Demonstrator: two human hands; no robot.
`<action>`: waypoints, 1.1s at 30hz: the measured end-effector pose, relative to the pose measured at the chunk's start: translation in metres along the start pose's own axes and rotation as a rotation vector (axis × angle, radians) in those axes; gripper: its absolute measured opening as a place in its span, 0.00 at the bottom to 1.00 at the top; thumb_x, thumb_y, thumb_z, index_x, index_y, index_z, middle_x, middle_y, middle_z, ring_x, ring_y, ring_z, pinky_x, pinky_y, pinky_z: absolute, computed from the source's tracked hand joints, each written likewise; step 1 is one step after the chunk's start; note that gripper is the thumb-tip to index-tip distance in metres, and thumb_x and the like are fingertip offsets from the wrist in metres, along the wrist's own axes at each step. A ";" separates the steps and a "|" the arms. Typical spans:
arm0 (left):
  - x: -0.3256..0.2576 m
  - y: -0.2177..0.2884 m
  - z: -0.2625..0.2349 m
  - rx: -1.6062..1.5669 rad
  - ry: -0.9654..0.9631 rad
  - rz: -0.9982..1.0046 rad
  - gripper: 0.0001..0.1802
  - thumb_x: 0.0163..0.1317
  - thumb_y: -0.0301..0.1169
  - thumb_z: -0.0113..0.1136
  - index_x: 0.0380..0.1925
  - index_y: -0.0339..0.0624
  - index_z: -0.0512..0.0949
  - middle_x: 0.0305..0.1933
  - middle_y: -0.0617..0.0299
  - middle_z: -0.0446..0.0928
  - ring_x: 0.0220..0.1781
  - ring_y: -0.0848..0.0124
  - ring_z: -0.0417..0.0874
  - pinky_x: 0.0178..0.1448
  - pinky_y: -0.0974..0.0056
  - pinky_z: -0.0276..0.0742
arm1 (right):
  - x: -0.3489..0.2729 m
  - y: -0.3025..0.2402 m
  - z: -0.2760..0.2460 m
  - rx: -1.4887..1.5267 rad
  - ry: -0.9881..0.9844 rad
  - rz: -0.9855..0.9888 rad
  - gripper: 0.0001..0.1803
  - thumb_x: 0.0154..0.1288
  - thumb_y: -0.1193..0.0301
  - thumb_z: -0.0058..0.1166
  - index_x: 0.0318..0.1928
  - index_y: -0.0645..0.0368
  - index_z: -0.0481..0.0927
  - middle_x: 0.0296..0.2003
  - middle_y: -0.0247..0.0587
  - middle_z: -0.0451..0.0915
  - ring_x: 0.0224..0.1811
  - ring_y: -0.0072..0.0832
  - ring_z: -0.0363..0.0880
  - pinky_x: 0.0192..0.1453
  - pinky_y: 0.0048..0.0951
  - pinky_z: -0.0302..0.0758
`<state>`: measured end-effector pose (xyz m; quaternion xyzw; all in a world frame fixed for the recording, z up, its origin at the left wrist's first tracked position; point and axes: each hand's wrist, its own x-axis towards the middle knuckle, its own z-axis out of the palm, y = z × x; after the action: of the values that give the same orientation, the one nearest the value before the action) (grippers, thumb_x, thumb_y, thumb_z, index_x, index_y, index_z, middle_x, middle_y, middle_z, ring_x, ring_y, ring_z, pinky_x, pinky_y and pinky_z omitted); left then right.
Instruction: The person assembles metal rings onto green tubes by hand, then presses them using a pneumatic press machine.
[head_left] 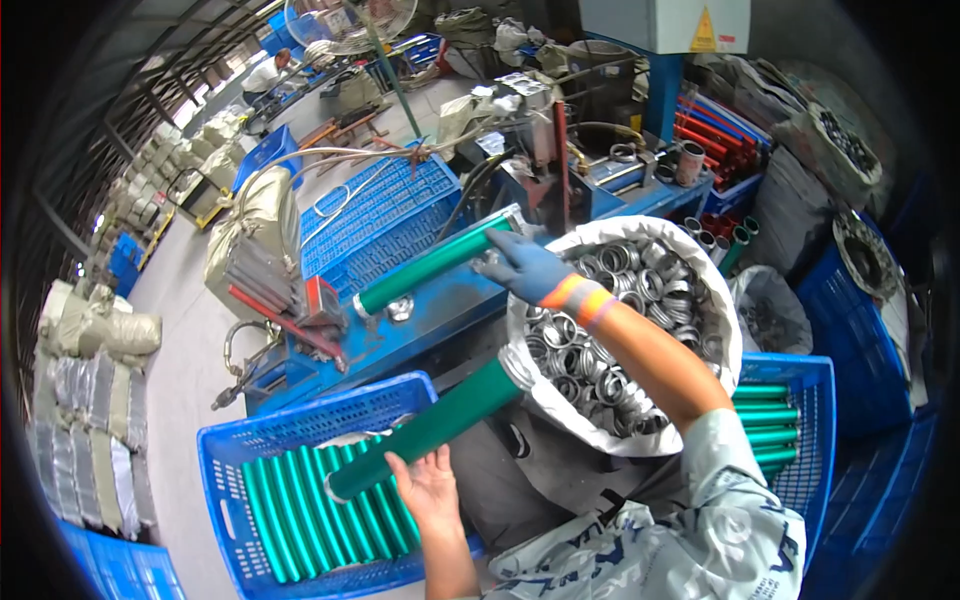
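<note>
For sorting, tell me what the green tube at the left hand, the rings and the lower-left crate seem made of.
Green tube: perhaps coated metal, satin, soft highlights; plastic possible.
Rings: probably bare metal, silvery, glinting.
Crate: likely plastic, smooth, moulded-looking perforated walls.

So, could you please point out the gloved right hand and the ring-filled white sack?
Gloved right hand [532, 270]: head view, back of the hand.
Ring-filled white sack [727, 340]: head view, right rim.
</note>
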<state>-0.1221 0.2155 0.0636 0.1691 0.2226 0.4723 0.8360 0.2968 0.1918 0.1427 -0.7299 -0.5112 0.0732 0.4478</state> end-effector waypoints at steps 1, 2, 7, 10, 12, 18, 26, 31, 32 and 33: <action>0.002 0.009 -0.005 -0.016 -0.016 0.010 0.33 0.81 0.53 0.74 0.70 0.38 0.81 0.67 0.52 0.86 0.75 0.57 0.86 0.75 0.46 0.90 | 0.029 0.007 0.027 -0.092 0.042 -0.064 0.38 0.80 0.51 0.65 0.81 0.57 0.75 0.76 0.56 0.81 0.79 0.55 0.79 0.84 0.48 0.73; 0.002 0.020 -0.003 -0.001 0.001 0.037 0.33 0.81 0.51 0.73 0.71 0.37 0.80 0.71 0.49 0.85 0.77 0.55 0.85 0.76 0.45 0.90 | 0.055 0.014 0.052 -0.092 0.027 -0.068 0.38 0.80 0.51 0.65 0.81 0.57 0.75 0.76 0.56 0.81 0.79 0.55 0.79 0.84 0.48 0.73; 0.017 0.031 -0.032 0.042 0.018 0.062 0.26 0.87 0.47 0.66 0.70 0.39 0.81 0.73 0.48 0.84 0.76 0.53 0.85 0.75 0.44 0.88 | 0.142 0.101 0.137 -0.941 0.156 -0.161 0.36 0.70 0.63 0.66 0.78 0.47 0.76 0.66 0.44 0.84 0.72 0.49 0.83 0.76 0.64 0.77; 0.033 0.029 -0.037 0.075 0.056 0.060 0.23 0.89 0.44 0.64 0.71 0.41 0.81 0.72 0.50 0.84 0.74 0.52 0.85 0.72 0.42 0.89 | 0.154 0.116 0.135 -0.955 0.018 -0.020 0.34 0.70 0.65 0.65 0.77 0.45 0.77 0.63 0.42 0.85 0.71 0.49 0.82 0.74 0.69 0.74; 0.044 0.031 -0.035 0.155 0.025 0.068 0.24 0.88 0.45 0.65 0.71 0.40 0.81 0.74 0.50 0.83 0.77 0.56 0.83 0.76 0.48 0.86 | 0.148 0.097 0.127 -0.861 0.114 -0.212 0.30 0.70 0.67 0.66 0.72 0.47 0.80 0.61 0.42 0.86 0.68 0.48 0.84 0.72 0.66 0.75; 0.130 -0.008 0.029 0.264 -0.107 0.012 0.25 0.89 0.43 0.65 0.73 0.40 0.77 0.75 0.51 0.80 0.81 0.53 0.79 0.86 0.40 0.75 | 0.072 -0.047 -0.055 -0.088 0.365 -0.361 0.41 0.64 0.67 0.74 0.77 0.62 0.77 0.57 0.57 0.88 0.53 0.47 0.95 0.59 0.45 0.91; 0.359 -0.129 0.136 0.232 -0.116 -0.070 0.34 0.83 0.41 0.74 0.79 0.38 0.72 0.83 0.47 0.74 0.88 0.47 0.72 0.90 0.32 0.70 | -0.172 -0.024 -0.185 0.523 0.711 -0.050 0.41 0.69 0.72 0.70 0.80 0.66 0.73 0.64 0.47 0.86 0.59 0.33 0.90 0.66 0.39 0.88; 0.424 -0.163 0.107 0.312 0.142 -0.123 0.35 0.76 0.47 0.81 0.72 0.38 0.78 0.70 0.44 0.82 0.73 0.51 0.86 0.76 0.45 0.88 | -0.322 -0.018 -0.207 0.515 0.853 0.044 0.46 0.65 0.50 0.83 0.70 0.71 0.80 0.58 0.55 0.87 0.49 0.41 0.93 0.51 0.43 0.93; 0.427 -0.170 0.103 0.311 0.142 -0.130 0.35 0.76 0.47 0.81 0.72 0.38 0.78 0.70 0.44 0.82 0.73 0.51 0.86 0.76 0.45 0.88 | -0.331 -0.029 -0.210 0.495 0.858 0.065 0.45 0.65 0.48 0.83 0.68 0.70 0.81 0.57 0.54 0.87 0.47 0.40 0.92 0.50 0.41 0.91; 0.426 -0.177 0.103 0.318 0.148 -0.131 0.38 0.78 0.45 0.79 0.75 0.32 0.75 0.74 0.39 0.80 0.78 0.44 0.82 0.80 0.40 0.84 | -0.337 -0.037 -0.213 0.474 0.863 0.084 0.44 0.65 0.47 0.82 0.66 0.70 0.82 0.55 0.52 0.87 0.46 0.39 0.91 0.48 0.39 0.90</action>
<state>0.2529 0.4890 -0.0271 0.2492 0.3660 0.3866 0.8090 0.2349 -0.2024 0.1763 -0.5916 -0.2186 -0.1038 0.7691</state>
